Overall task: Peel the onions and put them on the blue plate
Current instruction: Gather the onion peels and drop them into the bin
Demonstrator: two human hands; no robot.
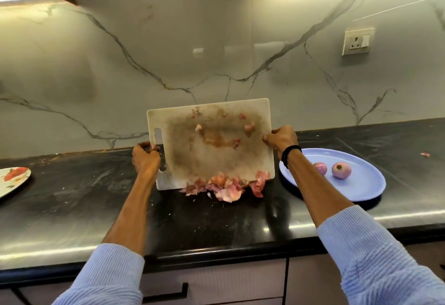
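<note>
Left grip [145,160] and right grip [280,140] clasp edges of stained white plastic chopping board [212,146], tilted upright; pink onion skins [226,186] heaped below. Two peeled purple onions [341,170] rest on round blue plate [361,184] just right of right grip. Likely firm, slick, roll-prone: cup whole bulb.

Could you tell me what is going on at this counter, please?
A person holds a stained white cutting board nearly upright over the black counter, left grip at its slotted side, right grip on the opposite edge. Onion skins are heaped at the board's lower edge, and a few scraps cling to its face. Two peeled onions lie on the blue plate to the right.
</note>
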